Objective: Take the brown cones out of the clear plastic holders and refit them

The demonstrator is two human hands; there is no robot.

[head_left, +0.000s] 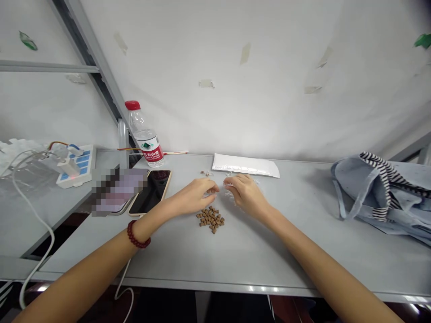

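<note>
My left hand (197, 194) rests on the grey table (235, 251), fingers curled into a pinch just above a small heap of several brown pellets (210, 219). What the pinch holds is too small to make out. My right hand (245, 193) lies beside it, fingers bent over small clear plastic pieces (229, 185) that it touches or grips. The fingertips of the two hands nearly meet. A few more tiny clear pieces (206, 172) lie behind my left hand. A red bead bracelet (137, 237) circles my left wrist.
A white padded envelope (247, 165) lies at the back by the wall. A water bottle (146, 137) with a red cap stands back left, a black phone (151, 192) beside it. A power strip (76, 165) with cables sits left; a blue and striped cloth bag (384, 195) lies right.
</note>
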